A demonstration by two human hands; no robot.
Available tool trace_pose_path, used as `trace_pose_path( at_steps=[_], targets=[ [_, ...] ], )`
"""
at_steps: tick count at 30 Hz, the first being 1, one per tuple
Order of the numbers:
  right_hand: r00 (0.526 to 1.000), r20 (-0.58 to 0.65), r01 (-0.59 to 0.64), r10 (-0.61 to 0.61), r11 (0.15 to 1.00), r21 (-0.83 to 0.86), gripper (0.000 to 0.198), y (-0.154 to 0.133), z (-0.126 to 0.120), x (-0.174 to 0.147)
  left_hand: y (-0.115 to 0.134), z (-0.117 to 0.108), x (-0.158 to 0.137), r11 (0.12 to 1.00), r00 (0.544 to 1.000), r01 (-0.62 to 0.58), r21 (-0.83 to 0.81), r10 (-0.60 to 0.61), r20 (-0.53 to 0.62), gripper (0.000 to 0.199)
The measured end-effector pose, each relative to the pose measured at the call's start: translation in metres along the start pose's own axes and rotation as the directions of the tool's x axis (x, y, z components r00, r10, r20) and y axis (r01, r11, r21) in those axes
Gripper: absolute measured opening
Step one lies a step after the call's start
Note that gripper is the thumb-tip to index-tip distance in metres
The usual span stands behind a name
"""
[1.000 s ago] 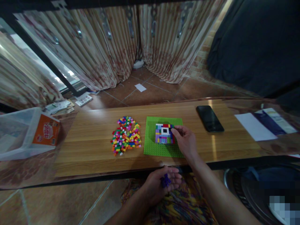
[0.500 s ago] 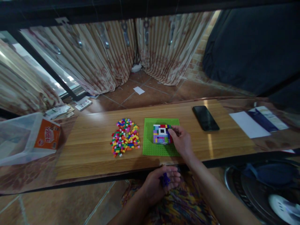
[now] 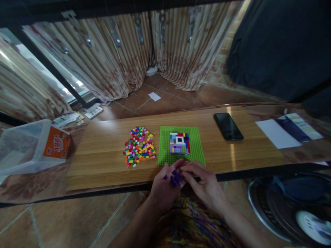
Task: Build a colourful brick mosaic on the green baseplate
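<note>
My left hand [image 3: 165, 186] is cupped palm up just off the table's near edge. Several small dark purple toy bricks [image 3: 175, 177] lie loose in its palm. Over that palm, my right hand [image 3: 203, 181] has its thumb and forefinger pinched together by the bricks; whatever is between the fingertips is too small to make out. Beyond both hands, a green baseplate [image 3: 196, 144] lies on the table. On it stands a low block built of many-coloured bricks [image 3: 178, 147], with a white square ring around a dark centre on top.
A pile of loose coloured bricks [image 3: 139, 146] lies left of the baseplate on the wooden table [image 3: 100, 151]. To the right are a black phone [image 3: 228, 126] and white paper [image 3: 278, 133]. A clear plastic bin [image 3: 28, 146] with an orange label stands at far left.
My right hand has left the brick block and come back to my left palm. My left hand has risen slightly toward the baseplate, still carrying the purple bricks. The view has shifted a little.
</note>
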State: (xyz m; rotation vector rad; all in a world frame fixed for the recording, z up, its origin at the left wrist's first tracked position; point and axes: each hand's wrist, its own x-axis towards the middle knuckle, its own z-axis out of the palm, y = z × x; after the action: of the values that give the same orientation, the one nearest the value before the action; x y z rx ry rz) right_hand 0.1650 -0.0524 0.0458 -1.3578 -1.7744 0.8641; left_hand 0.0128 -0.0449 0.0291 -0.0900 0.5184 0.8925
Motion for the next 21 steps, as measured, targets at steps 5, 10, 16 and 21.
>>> trace_pose_path(
  at_steps=[5,10,16,21],
  targets=[
    [0.987,0.103,0.143,-0.126,0.972,-0.187,0.021,0.0,0.004,-0.004,0.005,0.003,-0.001,1.0,1.0,0.009,0.014,-0.009,-0.026,0.047],
    [0.985,0.099,0.167,-0.144,0.941,-0.295,0.019,0.002,0.009,0.0,0.004,0.004,0.0,0.999,0.999,0.001,0.034,0.0,-0.036,0.047],
    [0.989,0.059,0.147,-0.137,0.955,-0.256,0.019,0.003,0.008,0.002,0.001,0.005,0.003,0.999,0.998,-0.011,0.038,0.013,-0.054,0.045],
    [1.0,-0.02,0.01,-0.015,0.978,-0.21,0.016,0.007,-0.006,0.01,-0.005,0.003,0.004,0.998,0.998,0.027,0.054,-0.024,-0.05,0.04]
  ],
)
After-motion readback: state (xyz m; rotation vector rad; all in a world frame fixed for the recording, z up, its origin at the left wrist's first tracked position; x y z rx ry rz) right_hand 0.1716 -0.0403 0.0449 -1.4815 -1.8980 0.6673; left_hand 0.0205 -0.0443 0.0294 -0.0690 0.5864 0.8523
